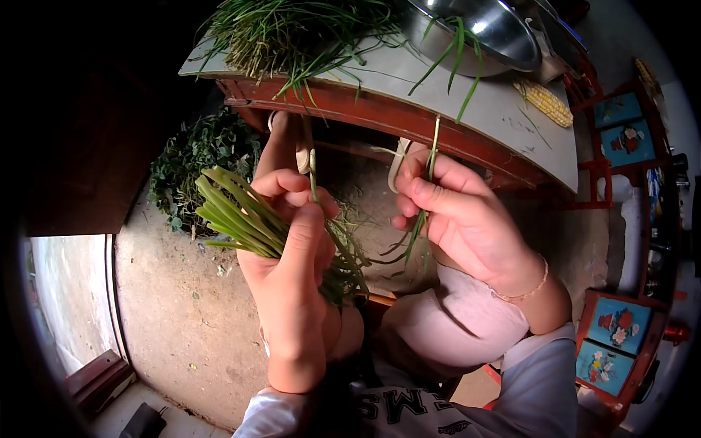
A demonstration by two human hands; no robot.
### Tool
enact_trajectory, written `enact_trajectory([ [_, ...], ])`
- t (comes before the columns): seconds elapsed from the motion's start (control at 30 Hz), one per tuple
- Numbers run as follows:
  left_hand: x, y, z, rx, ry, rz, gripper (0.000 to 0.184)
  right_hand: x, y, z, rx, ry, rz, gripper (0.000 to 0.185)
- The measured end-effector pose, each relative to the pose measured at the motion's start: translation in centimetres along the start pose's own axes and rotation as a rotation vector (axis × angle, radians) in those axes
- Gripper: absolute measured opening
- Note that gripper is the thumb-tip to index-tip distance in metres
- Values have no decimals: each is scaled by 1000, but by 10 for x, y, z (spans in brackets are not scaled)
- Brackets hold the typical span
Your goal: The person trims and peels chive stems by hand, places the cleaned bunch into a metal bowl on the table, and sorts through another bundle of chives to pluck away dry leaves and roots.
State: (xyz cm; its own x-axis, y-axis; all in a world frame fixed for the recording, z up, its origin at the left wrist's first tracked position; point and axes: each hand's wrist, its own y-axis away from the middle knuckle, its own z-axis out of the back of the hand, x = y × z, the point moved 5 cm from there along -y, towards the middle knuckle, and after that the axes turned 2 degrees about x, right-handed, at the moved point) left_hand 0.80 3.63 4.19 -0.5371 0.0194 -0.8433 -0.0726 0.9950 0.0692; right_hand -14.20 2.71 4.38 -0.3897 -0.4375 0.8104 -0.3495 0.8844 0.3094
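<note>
Nearest my camera, left of centre, I see the left hand (292,252) with its fingers curled around a bundle of green stalks (237,212), pale ends pointing left. Right of centre, I watch the right hand (467,208) pinch a few thin green blades (415,235) between thumb and fingers. Toward the top I make out a heap of greens (281,33) on the table (500,109), beside a metal bowl (504,33).
</note>
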Motion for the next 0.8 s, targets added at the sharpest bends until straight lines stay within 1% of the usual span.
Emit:
enact_trajectory([
  [0.13, 0, 0, 0, -1, 13, 1, 19, -3, 1, 0, -3, 13, -23, 7],
  [0.23, 0, 0, 1, -7, 15, 17, 19, -2, 0, 1, 19, 51, 13, 8],
  [0.3, 0, 1, 1, -22, 5, 29, 20, 2, 0, 3, -64, 237, 27, 15],
  [0.33, 0, 1, 1, -11, 7, 48, 20, 8, -1, 3, -50, 429, 121, 17],
  [0.37, 1, 1, 0, 0, 8, 66, 20, 6, -4, 5, -42, 428, 120, 17],
  [0.4, 0, 1, 0, -6, 5, 62, 20, 14, -5, 5, -72, 600, 318, 18],
  [0.47, 1, 2, -1, -5, -6, 91, 22, 21, -1, -1, -167, 558, 505, 19],
  [0.5, 1, 3, -1, -4, -9, 106, 23, 25, 4, -6, -163, 558, 504, 19],
  [0.53, 2, 2, 0, 6, -5, 78, 24, 26, 6, -8, -136, 573, 405, 18],
  [0.6, 4, 2, 0, 33, -56, 45, 24, 21, 3, -10, -28, 654, 439, 13],
  [0.67, 5, 2, -1, 63, -109, 16, 24, 18, 4, -15, 22, 836, 445, 12],
  [0.73, 7, 3, -1, 75, -167, 8, 25, 11, 5, -21, 39, 816, 438, 12],
  [0.8, 7, 4, -2, 81, -196, 5, 26, 7, 4, -22, 8, 681, 366, 12],
])
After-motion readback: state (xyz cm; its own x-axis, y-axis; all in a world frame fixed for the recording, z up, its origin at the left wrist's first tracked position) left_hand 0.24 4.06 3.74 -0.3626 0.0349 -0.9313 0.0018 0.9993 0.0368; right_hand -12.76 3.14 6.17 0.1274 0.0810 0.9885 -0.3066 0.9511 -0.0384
